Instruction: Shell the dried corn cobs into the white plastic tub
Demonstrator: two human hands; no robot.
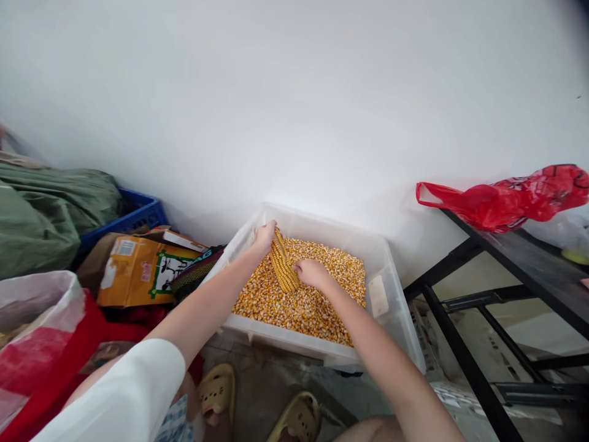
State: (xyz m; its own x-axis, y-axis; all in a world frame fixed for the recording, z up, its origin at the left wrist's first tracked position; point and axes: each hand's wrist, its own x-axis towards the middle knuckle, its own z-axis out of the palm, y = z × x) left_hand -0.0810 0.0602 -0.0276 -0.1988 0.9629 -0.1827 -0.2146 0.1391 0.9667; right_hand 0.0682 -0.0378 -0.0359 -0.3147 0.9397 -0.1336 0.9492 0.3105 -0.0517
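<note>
An ear of corn [283,265] with its kernels on slants over a heap of loose corn kernels [317,313] in a translucent plastic bin [288,344]. My left hand [265,237] is closed around the ear's upper end. Against the ear's right side, near its middle, my right hand [309,272] is curled with its fingers pressed together. Whether a kernel is pinched in those fingers is hidden.
Left of the bin are an orange cardboard box [138,270], a blue crate [147,212], green cloth [55,209] and a red-and-white sack [41,307]. A black metal frame [460,344] stands right, topped by a red plastic bag [501,199]. A white wall rises behind.
</note>
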